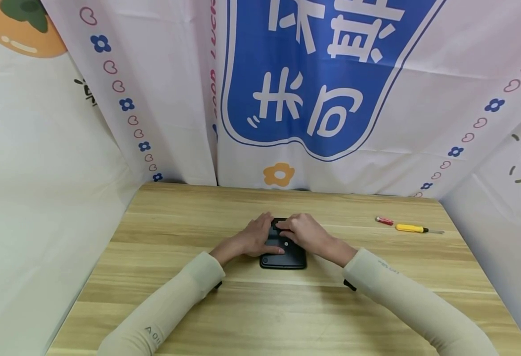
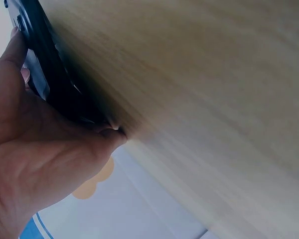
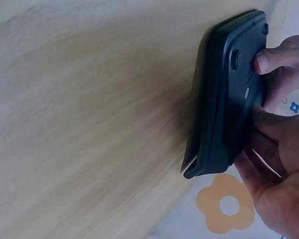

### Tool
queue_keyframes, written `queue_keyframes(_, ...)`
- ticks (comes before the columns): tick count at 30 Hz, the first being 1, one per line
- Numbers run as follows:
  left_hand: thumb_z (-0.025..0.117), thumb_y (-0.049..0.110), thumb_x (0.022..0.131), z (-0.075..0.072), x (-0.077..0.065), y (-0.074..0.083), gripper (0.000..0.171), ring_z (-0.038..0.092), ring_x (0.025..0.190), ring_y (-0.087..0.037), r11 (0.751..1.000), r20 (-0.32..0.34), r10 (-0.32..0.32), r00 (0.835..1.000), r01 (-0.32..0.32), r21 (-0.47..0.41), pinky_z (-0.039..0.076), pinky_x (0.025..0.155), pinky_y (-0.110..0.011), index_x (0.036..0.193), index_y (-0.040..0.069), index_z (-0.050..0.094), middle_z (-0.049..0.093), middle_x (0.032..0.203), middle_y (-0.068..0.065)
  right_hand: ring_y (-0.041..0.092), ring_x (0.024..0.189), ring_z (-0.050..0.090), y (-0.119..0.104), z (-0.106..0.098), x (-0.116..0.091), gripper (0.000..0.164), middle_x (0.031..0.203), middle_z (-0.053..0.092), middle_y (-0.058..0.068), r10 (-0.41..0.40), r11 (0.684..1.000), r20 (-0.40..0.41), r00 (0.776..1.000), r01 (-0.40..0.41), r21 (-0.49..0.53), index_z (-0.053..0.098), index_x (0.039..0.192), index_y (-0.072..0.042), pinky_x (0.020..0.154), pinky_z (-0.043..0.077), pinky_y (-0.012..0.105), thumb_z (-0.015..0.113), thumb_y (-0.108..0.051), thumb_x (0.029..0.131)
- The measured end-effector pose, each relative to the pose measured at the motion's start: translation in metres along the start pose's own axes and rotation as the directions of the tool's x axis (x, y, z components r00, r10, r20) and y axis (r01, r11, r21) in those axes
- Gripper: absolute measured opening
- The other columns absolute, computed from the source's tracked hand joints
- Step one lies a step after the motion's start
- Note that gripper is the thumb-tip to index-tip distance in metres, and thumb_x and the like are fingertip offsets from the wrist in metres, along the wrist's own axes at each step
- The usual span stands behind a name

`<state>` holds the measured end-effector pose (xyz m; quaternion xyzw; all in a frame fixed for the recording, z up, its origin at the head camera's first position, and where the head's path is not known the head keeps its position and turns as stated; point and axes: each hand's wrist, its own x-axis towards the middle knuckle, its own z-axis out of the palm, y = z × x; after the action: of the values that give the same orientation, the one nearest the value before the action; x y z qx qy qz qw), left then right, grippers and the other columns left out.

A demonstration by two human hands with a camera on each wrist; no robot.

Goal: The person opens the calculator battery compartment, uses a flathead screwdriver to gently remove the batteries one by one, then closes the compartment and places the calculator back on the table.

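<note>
A black calculator (image 1: 292, 258) lies back side up on the wooden table, with round feet and a small pale dot on its back. My left hand (image 1: 257, 236) grips its left side, the thumb across the back and the fingers toward the far edge. From the right, my right hand (image 1: 306, 232) bends over the far end, thumb and forefinger close together on the back. In the right wrist view the calculator (image 3: 229, 109) shows its thick side; the right hand (image 3: 289, 159) partly covers the far part. Whatever lies under those fingertips is hidden.
To the right on the table (image 1: 269, 316) lie a small red battery (image 1: 384, 220) and a screwdriver (image 1: 412, 228) with a yellow handle. Printed white cloth (image 1: 171, 99) hangs behind the table's far edge and along both sides.
</note>
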<state>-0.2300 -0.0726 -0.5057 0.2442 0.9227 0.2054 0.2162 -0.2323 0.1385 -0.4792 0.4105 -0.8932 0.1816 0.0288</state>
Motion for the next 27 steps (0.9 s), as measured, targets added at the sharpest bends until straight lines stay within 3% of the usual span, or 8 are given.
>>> queue_keyframes(6,0.068,0.062,0.098,0.004,0.005,-0.004,0.110,0.004,0.164,-0.033,1.000,-0.005,-0.012,1.000,0.012,-0.016,0.010,0.132,-0.054,0.167,-0.002,0.011,0.002,0.177,-0.020,0.027,0.105,0.077,0.000,-0.001,0.000,0.029,0.115,0.079,0.015,0.012,1.000,0.017,1.000,-0.012,0.020,0.078,0.122,0.001,0.085,0.065,0.039,0.079,-0.011,0.096)
queue_keyframes(11,0.068,0.061,0.098,0.006,0.005,-0.004,0.110,0.004,0.164,-0.033,1.000,-0.004,-0.013,1.000,0.013,-0.015,0.010,0.132,-0.054,0.168,-0.002,0.011,0.002,0.177,-0.019,0.010,0.067,0.073,0.005,-0.006,0.002,0.026,0.114,0.079,0.014,0.046,0.997,0.045,0.998,-0.049,0.058,0.078,0.123,-0.001,0.062,0.058,0.021,0.076,-0.011,0.099)
queue_keyframes(13,0.068,0.062,0.098,0.006,0.006,-0.004,0.110,0.004,0.164,-0.033,1.000,-0.004,-0.014,1.000,0.014,-0.015,0.010,0.132,-0.054,0.168,-0.002,0.011,0.002,0.177,-0.019,0.006,0.061,0.067,0.008,-0.008,0.004,0.023,0.113,0.079,0.014,0.058,0.995,0.047,0.997,-0.062,0.079,0.079,0.122,-0.003,0.058,0.054,0.019,0.075,-0.008,0.100)
queue_keyframes(19,0.068,0.062,0.098,0.004,0.005,-0.002,0.111,0.005,0.164,-0.032,1.000,-0.005,-0.019,1.000,0.018,-0.009,0.010,0.133,-0.053,0.168,-0.001,0.011,0.002,0.177,-0.019,0.013,0.090,0.077,0.015,-0.009,0.006,0.022,0.111,0.079,0.012,0.113,0.981,0.043,0.993,-0.119,0.153,0.081,0.119,-0.005,0.074,0.063,0.027,0.076,-0.005,0.097)
queue_keyframes(27,0.067,0.056,0.101,-0.006,-0.006,0.008,0.105,0.006,0.164,-0.036,1.000,0.006,-0.010,1.000,0.010,-0.002,0.011,0.132,-0.054,0.167,-0.005,0.012,0.004,0.176,-0.023,0.018,0.092,0.078,0.012,-0.009,0.009,0.021,0.109,0.080,0.012,0.132,0.977,0.035,0.991,-0.136,0.162,0.082,0.116,-0.005,0.075,0.064,0.030,0.080,-0.010,0.095)
